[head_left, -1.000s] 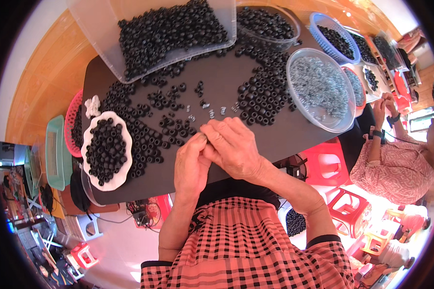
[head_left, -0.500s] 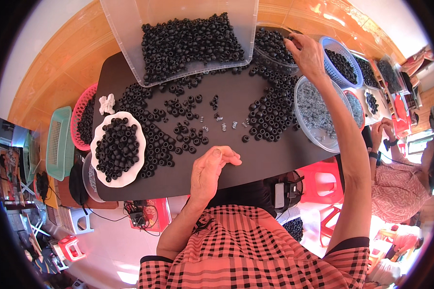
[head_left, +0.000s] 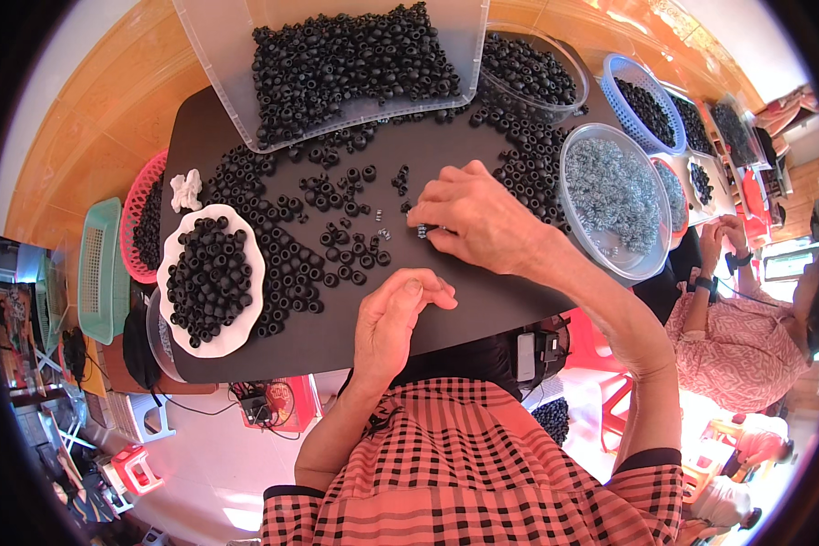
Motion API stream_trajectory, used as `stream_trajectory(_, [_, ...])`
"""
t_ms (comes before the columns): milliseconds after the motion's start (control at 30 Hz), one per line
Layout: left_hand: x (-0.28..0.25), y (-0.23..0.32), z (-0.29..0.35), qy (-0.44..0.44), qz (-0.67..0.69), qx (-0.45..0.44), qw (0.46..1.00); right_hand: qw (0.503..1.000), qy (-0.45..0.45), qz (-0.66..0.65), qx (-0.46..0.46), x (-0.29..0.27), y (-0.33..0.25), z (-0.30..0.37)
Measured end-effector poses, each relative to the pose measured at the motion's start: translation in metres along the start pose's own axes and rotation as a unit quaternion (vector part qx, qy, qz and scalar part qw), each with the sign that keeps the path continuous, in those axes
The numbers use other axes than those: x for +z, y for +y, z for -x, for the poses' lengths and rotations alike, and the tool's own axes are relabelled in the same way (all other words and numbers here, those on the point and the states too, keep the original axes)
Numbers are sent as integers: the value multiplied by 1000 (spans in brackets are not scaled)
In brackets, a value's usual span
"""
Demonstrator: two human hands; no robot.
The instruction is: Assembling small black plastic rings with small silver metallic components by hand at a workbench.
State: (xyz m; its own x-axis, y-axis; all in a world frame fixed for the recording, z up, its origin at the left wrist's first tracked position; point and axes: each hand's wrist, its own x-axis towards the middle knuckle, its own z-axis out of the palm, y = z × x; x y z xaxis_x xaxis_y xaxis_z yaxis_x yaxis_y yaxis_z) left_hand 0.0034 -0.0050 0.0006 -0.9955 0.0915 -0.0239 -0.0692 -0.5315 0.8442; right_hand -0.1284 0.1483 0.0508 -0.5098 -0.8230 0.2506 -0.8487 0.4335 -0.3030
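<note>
1. The left hand hung nearest the body above the dark table, fingers curled toward the thumb.
2. The right hand reached over the table, thumb and fingertips bent about a small silvery spring; whether either hand pinched anything, the view could not tell.
3. Black ring-shaped pieces lay loose beyond the left hand, beside a heaped white scalloped plate.
4. Right of them stood a clear tub of springs.
5. Farthest, a translucent bin held more black pieces.
</note>
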Motion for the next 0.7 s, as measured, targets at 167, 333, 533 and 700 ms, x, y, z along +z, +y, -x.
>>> stream_trajectory(167, [0,1,0,9,-32,9,999,997,-17,67,-26,12,-1,-1])
stream_trajectory(333, [1,7,3,34,-135,38,989,998,56,7,-10,18,0,3])
stream_trajectory(533, [10,32,-13,99,-255,100,957,971,100,-213,54,-4,-22,6])
stream_trajectory(700, [10,41,-33,90,-315,158,931,907,118,-376,152,-13,-23,6])
